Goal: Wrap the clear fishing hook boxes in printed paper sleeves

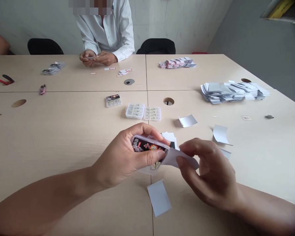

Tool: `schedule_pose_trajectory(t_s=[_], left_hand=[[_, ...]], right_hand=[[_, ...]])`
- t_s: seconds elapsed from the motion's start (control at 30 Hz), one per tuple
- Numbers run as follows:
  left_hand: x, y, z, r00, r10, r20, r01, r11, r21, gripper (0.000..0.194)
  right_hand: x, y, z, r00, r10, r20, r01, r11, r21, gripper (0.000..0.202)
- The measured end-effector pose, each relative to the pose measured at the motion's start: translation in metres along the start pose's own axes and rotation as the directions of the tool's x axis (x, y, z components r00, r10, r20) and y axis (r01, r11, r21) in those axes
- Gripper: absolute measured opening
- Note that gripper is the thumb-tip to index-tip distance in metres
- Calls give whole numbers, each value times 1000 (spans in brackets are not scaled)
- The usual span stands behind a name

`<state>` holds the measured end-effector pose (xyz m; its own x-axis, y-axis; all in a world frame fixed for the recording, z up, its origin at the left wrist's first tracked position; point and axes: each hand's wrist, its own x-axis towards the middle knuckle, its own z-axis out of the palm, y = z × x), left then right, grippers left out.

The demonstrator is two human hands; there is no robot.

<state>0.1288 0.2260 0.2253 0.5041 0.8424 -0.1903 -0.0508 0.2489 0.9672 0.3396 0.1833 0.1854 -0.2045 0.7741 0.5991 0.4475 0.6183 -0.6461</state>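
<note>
My left hand [120,157] is closed around a small clear plastic box [145,169], its thumb pressing on the lid. On the lid lies a black label [142,146] with white, red and orange print; pale hook-like pieces show through the plastic beneath. My right hand [211,173] pinches a curled white paper [173,158] between thumb and fingers. The paper's left end meets the right edge of the label. Behind my hands, a few white slips [170,136] lie partly hidden. A loose white sheet [159,198] rests on the table just below the box.
Beyond my hands stand two clear boxes, a left box [135,110] and a right box [152,113], and a labelled box [113,100]. Paper stacks [221,93] lie at right. Across the table [51,137], a person in a white shirt [108,29] holds something small.
</note>
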Motion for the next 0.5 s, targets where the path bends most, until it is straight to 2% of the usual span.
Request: schedule_pose_trajectory(t_s=[0.3, 0.5], left_hand=[[-4, -1, -1, 998, -39, 44, 44, 993, -109, 18], [-7, 5, 3, 995, 70, 74, -41, 938, -343, 11]], right_hand=[[-7, 2, 1, 999, 2, -43, 1, 998, 56, 40], [1, -2, -4, 997, 41, -69, -33, 994, 108, 40]])
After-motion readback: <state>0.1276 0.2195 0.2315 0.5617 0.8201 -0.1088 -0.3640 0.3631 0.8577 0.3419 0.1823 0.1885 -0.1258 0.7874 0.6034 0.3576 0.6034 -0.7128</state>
